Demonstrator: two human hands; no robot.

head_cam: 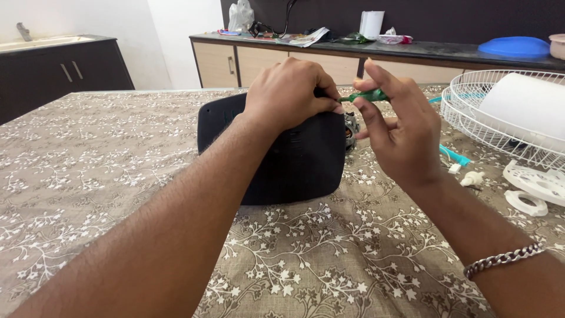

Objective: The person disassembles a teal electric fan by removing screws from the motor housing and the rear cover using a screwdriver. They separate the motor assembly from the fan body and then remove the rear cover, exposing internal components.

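Screwdriver (366,95), green-handled, lies nearly level between the two hands, its long axis running left to right with the tip end pointing toward the left hand (289,94). The right hand (400,132) grasps the handle between thumb and fingertips, raised just above the table. The left hand is clenched over the top edge of a black housing (276,162), fingers curled down where the tool's tip meets it; what the fingers pinch there is hidden. Both hands are close together, the left one touching the housing, the right one just beside it. A bit of metal motor (351,131) shows behind the housing's right edge.

The housing stands on a table (88,176) covered with a brown cloth printed with white flowering branches. To the right sit a white wire fan guard (494,126), white plastic rings (532,188) and a small white knob (472,178). Behind, a long counter (329,50) holds papers, a paper roll and a blue lid (513,47); a dark cabinet (59,68) stands at the left.
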